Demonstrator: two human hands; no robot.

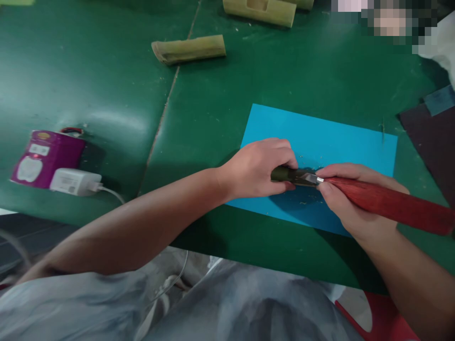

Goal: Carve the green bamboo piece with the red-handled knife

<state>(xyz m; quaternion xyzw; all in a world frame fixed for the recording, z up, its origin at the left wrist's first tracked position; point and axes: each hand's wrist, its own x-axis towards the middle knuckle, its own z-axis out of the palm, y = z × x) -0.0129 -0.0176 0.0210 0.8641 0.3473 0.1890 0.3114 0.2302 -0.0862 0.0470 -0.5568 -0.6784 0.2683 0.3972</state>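
Note:
My left hand (pixel 261 166) is closed around a small dark green piece (pixel 282 174) and holds it down on a blue sheet (pixel 320 137) on the green table (pixel 106 80). My right hand (pixel 350 199) grips a knife with a long red wooden handle (pixel 391 204). Its short metal blade (pixel 310 178) rests against the end of the green piece, between the two hands. Small shavings lie scattered on the blue sheet around the hands.
Two cut bamboo sections (pixel 189 49) (pixel 261 10) lie at the far side. A purple box (pixel 46 156) and a white charger (pixel 75 181) with a cable sit at the left edge. A dark sheet (pixel 432 142) lies at the right. Another person is partly visible at top right.

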